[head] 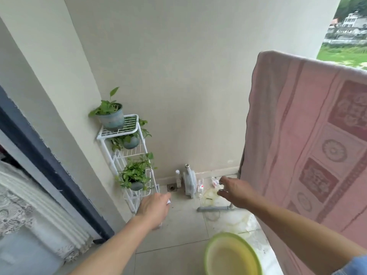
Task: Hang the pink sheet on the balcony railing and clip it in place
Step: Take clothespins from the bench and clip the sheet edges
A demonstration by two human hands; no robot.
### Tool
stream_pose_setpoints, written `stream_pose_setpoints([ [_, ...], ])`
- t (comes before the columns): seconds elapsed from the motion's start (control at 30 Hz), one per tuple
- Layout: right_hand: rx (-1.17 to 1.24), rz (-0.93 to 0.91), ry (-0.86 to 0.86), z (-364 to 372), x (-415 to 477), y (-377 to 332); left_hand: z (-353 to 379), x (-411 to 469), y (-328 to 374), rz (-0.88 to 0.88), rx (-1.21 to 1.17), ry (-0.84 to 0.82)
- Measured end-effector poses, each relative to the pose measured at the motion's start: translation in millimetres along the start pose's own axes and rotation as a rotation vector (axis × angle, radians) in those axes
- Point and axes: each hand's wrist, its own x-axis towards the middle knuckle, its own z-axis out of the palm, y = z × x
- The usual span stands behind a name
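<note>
While the left hand [154,209] grips what looks like a clip [168,201], the right hand [236,192], fingers loose and empty, should steady the pink sheet [309,135] at its far edge.

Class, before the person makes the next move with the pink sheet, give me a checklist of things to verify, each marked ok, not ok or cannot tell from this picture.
1. Pink sheet hung up and draped down the balcony side: ok.
2. Clip on the sheet's visible top edge: not ok, none shows.
3. Clip ready in hand: cannot tell; the left hand grips a small white thing.
4. Right hand free to work: ok, fingers spread, holding nothing.
5. Sheet's hem off the floor: cannot tell.
</note>
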Motion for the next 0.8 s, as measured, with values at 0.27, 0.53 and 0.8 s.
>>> stream_pose_setpoints([
  [0.27,-0.003,0.098,0.111,-21.3,158.1,8.2,-7.1,180.5,-65.1,0.13,0.023,0.005],
  [0.53,-0.009,0.421,0.316,-85.0,269.5,40.5,-54.9,379.0,-88.1,0.31,-0.047,-0.034],
  [0.8,-0.278,0.56,0.618,-240.0,301.2,101.0,-139.2,522.9,28.8,0.61,-0.253,0.034],
])
